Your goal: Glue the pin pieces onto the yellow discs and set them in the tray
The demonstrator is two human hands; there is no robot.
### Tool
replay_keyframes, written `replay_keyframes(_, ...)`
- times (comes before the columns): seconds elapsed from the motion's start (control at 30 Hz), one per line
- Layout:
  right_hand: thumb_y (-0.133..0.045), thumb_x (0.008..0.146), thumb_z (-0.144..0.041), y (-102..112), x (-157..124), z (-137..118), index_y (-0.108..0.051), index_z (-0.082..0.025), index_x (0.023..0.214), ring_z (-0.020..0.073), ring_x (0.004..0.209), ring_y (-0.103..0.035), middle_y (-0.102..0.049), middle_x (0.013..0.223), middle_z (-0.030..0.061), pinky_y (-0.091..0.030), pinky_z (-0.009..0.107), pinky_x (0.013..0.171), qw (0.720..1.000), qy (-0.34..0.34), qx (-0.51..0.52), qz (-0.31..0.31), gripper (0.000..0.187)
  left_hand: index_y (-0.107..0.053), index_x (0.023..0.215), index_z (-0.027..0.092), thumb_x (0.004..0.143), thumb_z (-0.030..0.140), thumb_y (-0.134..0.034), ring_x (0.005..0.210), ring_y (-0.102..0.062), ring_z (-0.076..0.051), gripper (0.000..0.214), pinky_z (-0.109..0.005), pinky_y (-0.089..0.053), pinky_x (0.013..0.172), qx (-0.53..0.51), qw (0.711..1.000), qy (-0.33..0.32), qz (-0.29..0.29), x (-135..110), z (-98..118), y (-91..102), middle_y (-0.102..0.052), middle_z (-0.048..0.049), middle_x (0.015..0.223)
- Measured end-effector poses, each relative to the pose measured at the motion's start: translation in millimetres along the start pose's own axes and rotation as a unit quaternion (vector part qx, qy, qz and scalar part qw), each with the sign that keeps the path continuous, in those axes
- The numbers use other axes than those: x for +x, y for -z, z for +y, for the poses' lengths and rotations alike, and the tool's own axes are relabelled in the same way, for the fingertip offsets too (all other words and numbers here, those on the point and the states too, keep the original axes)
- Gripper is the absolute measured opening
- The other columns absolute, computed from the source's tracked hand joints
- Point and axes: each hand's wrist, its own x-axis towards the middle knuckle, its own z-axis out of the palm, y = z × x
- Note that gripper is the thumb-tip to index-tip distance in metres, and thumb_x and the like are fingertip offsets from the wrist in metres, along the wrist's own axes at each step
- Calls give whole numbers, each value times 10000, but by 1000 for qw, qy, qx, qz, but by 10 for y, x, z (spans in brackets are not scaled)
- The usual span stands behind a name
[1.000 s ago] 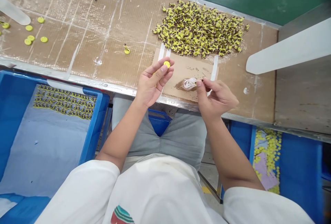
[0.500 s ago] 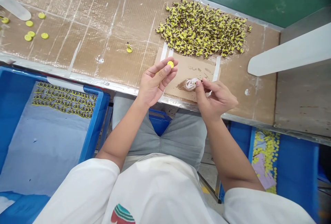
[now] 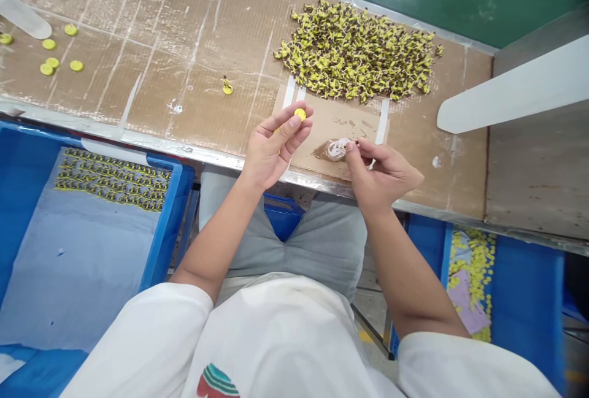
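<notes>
Head view: yellow disc (image 3: 300,114) at fingertips of left hand (image 3: 271,149), right hand (image 3: 384,174) nearby.

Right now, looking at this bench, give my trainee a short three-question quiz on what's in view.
1. True or false: the left hand pinches a yellow disc.
2. The pile of yellow-and-dark parts lies: A in the person's lap; B on the bench; C on the floor.
3. Fill in: the right hand has its fingertips at a shiny blob on a ___ pad.
Key: 1 true; 2 B; 3 cardboard.
</notes>
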Motion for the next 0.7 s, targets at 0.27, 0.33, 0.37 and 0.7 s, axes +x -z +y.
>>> replay_keyframes(0.27,-868,705,-363,18,159,2,-729,-230,860,84,514,-538,-674,719,-16,-474,245,480,962,-195,190,24,247,-760,1120,255,825,178,-771,1270,-632,-231,305,-272,-528,1092,-4,1000,-8,16,-26,-28,-9,-745,-5,1225)
replay_keyframes(0.33,-873,683,-352,86,237,-42,-700,-234,824,58,495,-471,-626,685,-38,-404,216,445,923,-281,264,-9,252,-773,1066,245,792,190,-803,1219,-670,-210,281,-236,-539,1064,7,1000,-19,15,-68,-35,-13,-763,-8,1175)
replay_keyframes(0.37,-865,685,-355,127,273,-79,-684,-234,806,53,499,-454,-602,672,-48,-389,208,445,902,-316,293,-30,249,-778,1037,240,778,198,-817,1183,-692,-196,265,-217,-545,1044,12,1000,-25,14,-96,-39,-18,-771,-9,1146)
replay_keyframes(0.7,-626,891,-463,435,372,-400,-676,-285,839,111,549,-455,-709,856,4,-352,263,452,883,-343,272,-170,193,-789,958,243,724,267,-866,831,-764,-80,248,-115,-586,814,26,1000,-15,-7,-449,-162,-221,-793,8,983)
